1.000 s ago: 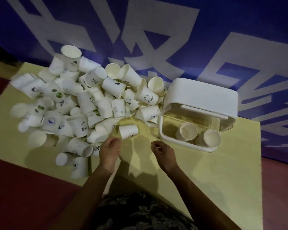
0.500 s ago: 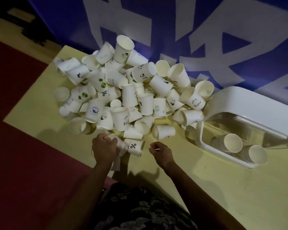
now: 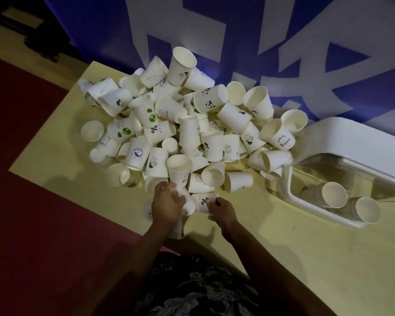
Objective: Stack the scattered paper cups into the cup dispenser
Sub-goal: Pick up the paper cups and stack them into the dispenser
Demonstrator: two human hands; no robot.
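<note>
A big heap of white paper cups (image 3: 187,133) covers the far left of the yellow table (image 3: 306,258). My left hand (image 3: 167,202) grips a cup (image 3: 187,204) at the heap's near edge, and more white cup material shows below that hand. My right hand (image 3: 221,209) pinches the cup printed with a percent sign (image 3: 204,201), just right of the left hand. The white cup dispenser (image 3: 351,156) lies on its side at the right, with two stacks of cups (image 3: 335,193) poking out of its clear front.
A blue and white banner (image 3: 237,42) hangs behind the table. Red floor (image 3: 32,201) lies to the left and front. The table's near right part is bare.
The view swung left, then held. My left hand closed around a cup at the heap's edge, and my right hand moved left onto the percent-sign cup.
</note>
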